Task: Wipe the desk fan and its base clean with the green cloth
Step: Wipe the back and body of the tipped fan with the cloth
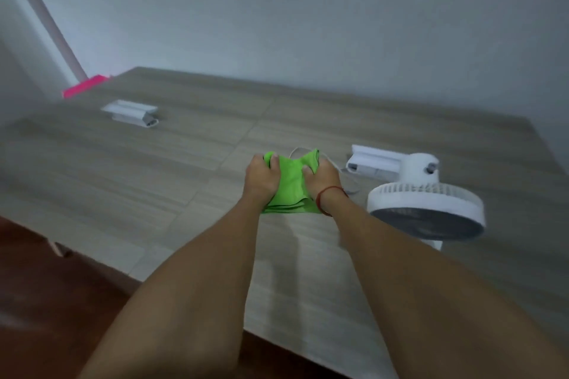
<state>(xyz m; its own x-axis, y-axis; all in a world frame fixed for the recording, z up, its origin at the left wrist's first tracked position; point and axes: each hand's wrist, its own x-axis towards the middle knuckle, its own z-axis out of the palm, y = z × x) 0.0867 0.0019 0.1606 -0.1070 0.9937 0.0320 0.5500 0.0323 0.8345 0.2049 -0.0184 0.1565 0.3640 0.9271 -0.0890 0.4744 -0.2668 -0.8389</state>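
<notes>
**A:** Far left first: a pale pole [40, 14] leans along the wall, and by its foot there's a bright pink strip [86, 85] at the back corner of the wooden table [129, 181].

**B:** And a little in from that corner, a white bracket-like object [131, 112] lies flat on the wood, well apart from everything else. It's too blurred to name more exactly.

**A:** Now to the middle, and here's the action. The left hand [261, 180] is clamped on the left side of the green cloth [291, 186], fingers curled tight into the fabric, thumb on top.

**B:** The cloth's bunched between both hands, folded layers showing at its near edge, out over the centre of the table. I can't tell whether it's resting on the wood or held just above it.

**A:** The right hand [321, 183] grips the right side the same way, fingers closed over the cloth. A red string bracelet [328, 195] sits on that wrist.

**B:** A thin white cord [300, 151] loops out behind the cloth and runs off to the right.

**A:** Further right, a second white bracket-like object [374, 163] lies just behind the white desk fan [426, 209].

**B:** The fan stands near the right forearm, not touched by either hand. Its round grille faces toward the camera and downward, motor housing up top. Its base is mostly hidden below the head.
</notes>
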